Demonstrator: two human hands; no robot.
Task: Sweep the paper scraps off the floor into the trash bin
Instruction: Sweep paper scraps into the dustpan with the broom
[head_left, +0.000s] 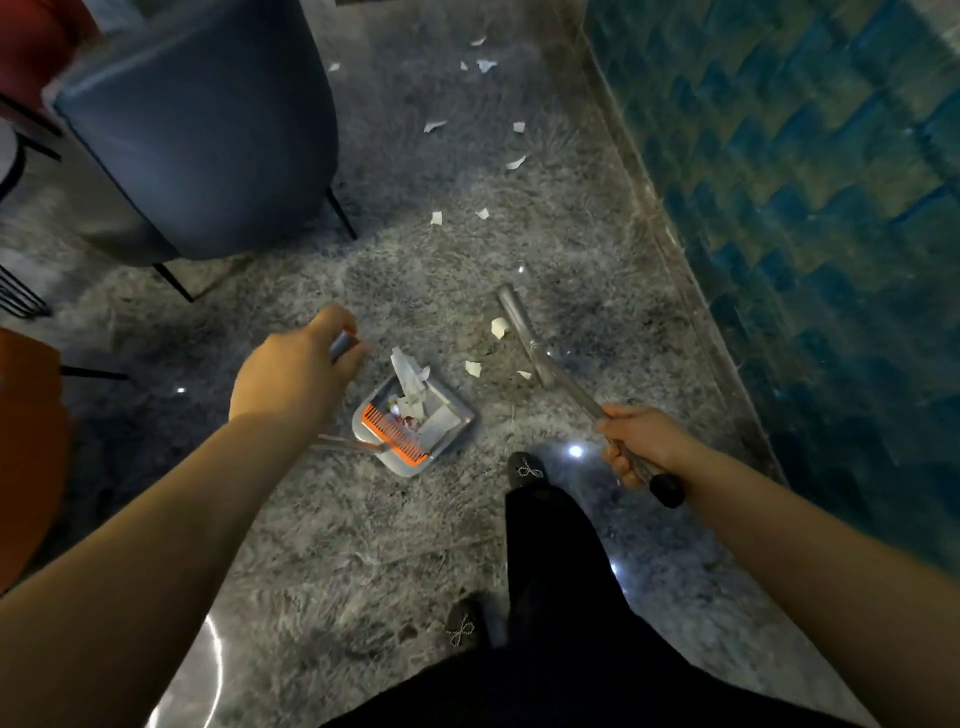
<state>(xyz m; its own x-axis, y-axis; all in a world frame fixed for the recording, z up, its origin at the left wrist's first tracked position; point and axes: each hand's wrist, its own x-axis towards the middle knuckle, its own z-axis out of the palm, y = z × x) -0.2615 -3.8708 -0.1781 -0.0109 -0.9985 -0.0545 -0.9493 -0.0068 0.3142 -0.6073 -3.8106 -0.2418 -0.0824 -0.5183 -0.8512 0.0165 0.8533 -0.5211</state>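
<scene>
Gripping broom (524, 338); dustpan (413, 415)

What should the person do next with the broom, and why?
Probably a short sweep: the right hand pulls the broom toward the dustpan held by the left hand. Three paper scraps lie on the floor between broom head and pan; farther scraps can wait.
</scene>
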